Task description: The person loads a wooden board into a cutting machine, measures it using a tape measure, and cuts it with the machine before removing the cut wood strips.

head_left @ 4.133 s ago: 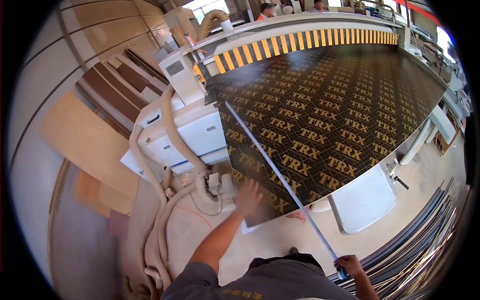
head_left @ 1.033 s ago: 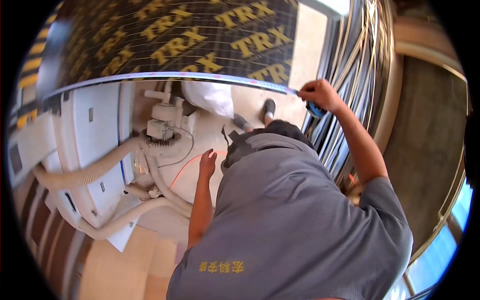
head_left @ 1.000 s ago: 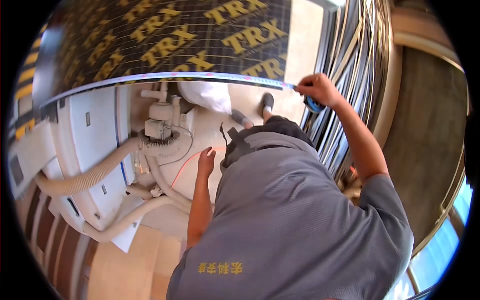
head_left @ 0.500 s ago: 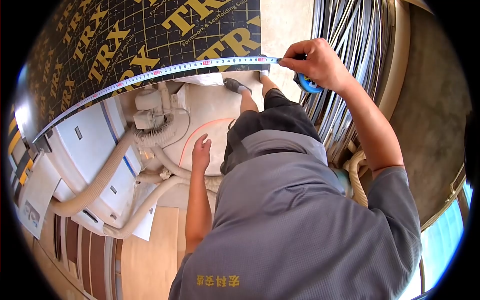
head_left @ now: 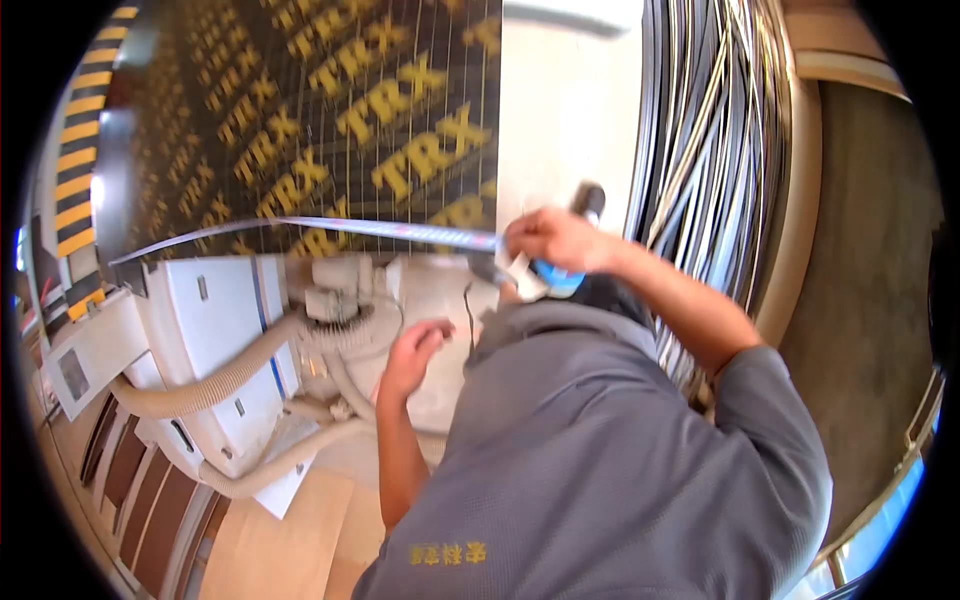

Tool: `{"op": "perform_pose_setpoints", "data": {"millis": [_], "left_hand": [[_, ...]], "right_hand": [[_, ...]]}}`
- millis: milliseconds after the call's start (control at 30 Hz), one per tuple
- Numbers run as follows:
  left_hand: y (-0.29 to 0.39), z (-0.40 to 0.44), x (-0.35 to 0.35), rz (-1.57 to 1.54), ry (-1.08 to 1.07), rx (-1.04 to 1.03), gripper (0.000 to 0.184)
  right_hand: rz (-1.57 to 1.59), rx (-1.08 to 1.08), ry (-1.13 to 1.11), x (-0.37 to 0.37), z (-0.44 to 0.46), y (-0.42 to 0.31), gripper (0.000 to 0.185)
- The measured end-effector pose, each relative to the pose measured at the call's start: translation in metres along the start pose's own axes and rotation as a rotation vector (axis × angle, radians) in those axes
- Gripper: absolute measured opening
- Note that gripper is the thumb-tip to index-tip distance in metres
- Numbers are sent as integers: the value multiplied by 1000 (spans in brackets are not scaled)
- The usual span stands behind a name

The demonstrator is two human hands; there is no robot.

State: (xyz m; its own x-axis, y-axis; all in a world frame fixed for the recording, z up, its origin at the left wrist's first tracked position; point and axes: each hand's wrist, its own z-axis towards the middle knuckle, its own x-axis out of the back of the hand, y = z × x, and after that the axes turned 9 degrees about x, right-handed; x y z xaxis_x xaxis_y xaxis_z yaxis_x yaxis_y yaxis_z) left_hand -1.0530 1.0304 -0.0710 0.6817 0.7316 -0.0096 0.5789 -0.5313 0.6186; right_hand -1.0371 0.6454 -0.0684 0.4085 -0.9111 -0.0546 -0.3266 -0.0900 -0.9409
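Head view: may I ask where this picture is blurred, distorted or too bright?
In the head view, blur softens the measuring tape, its numbers unreadable; in the head view, strong lens curving and black corners; in the head view, the pale floor beside the printed panel looks washed out.

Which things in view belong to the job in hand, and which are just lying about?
In the job, it seems:
tape measure, in the right hand
its blade, drawn out
dark TRX panel

Apparently just about:
long thin strips
beige hose
pale boards
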Motion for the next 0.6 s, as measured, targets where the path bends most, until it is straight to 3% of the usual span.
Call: {"op": "perform_pose_setpoints", "data": {"millis": [33,100,133,167,233,267,300,367,433,467,500,533,567,600], "left_hand": [[41,-6,-18,-160,-56,-18,33],[119,-8,-49,-205,-74,-181,32],[146,1,-65,-202,7,-252,32],[176,14,-79,-197,84,-326,31],[213,59,-99,-200,401,-386,30],[227,102,-102,-114,632,-509,32],[228,126,-110,-31,862,-580,34],[266,161,-131,341,1347,-473,43],[243,199,-115,390,1350,-94,62],[233,230,-112,815,1489,145,65],[266,237,-132,796,1519,286,65],[257,263,-132,747,1564,329,67],[265,267,-134,659,1561,258,66],[279,263,-137,602,1548,229,65]], "right_hand": [[368,133,-73,15,9,-17,31],[223,-38,-50,70,19,-56,30],[-59,188,34,96,32,-35,29],[81,-69,-31,129,28,-47,31],[-27,239,41,190,7,-49,28],[-174,291,55,224,-10,-64,27],[-193,195,45,258,-29,-81,27],[-232,-19,18,329,-62,-115,27],[-525,-103,-192,401,-73,-106,30],[-581,239,-21,438,-79,-77,31],[-500,259,-18,486,-79,-83,34],[-419,279,-16,534,-79,-90,37],[-204,281,-148,559,-93,-100,44],[-220,98,-168,582,-104,-130,45]]}}
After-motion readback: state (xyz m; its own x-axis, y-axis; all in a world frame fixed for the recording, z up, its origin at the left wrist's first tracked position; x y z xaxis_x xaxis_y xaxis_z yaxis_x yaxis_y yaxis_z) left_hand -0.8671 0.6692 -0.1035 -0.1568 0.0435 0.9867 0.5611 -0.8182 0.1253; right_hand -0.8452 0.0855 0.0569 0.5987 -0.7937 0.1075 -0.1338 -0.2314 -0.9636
